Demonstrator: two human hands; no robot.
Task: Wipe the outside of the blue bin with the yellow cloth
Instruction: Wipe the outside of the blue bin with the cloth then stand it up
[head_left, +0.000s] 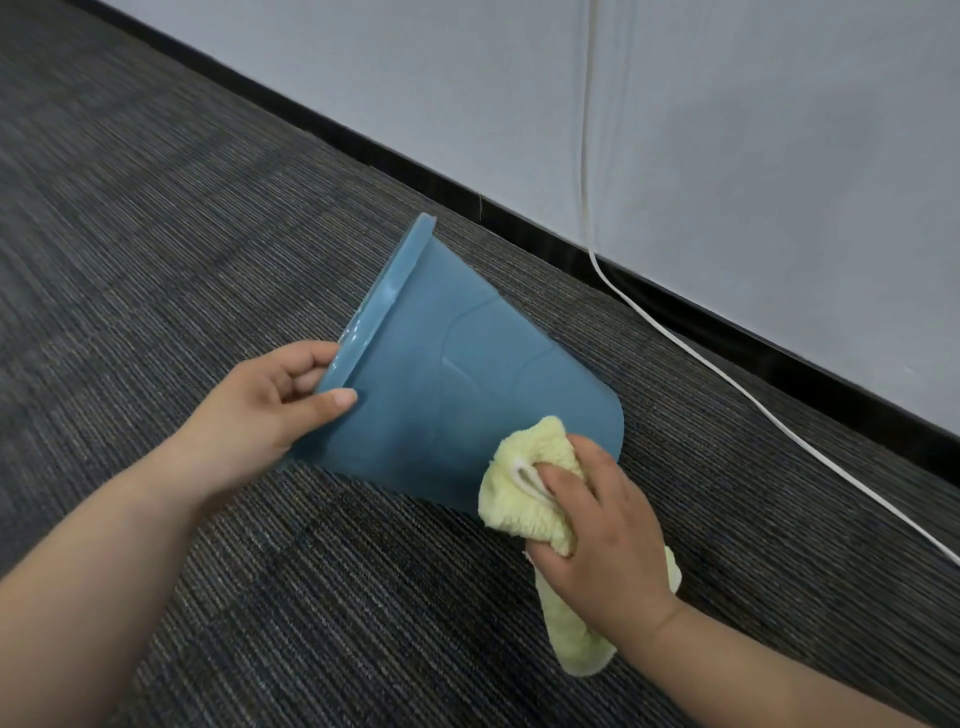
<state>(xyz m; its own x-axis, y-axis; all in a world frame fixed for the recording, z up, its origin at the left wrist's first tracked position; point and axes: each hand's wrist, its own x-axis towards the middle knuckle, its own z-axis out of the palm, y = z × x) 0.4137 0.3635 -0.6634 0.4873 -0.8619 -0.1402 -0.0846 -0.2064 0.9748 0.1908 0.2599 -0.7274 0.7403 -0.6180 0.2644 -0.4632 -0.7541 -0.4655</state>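
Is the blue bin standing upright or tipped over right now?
Tipped. The blue bin lies sideways, rim up-left, base lower-right; the left hand grips its rim, and the right hand presses the yellow cloth near the base.

Office-like room: striped carpet (208, 260), black baseboard (519, 218), wall cable (675, 338).

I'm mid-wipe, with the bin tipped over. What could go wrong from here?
1. The left hand grips the blue bin only at its rim. Pressure from the right hand near the base could twist the bin loose.
2. The yellow cloth has a loose tail hanging toward the carpet, where it may pick up lint.
3. A white cable lies just beyond the bin, and a long stroke might snag it.
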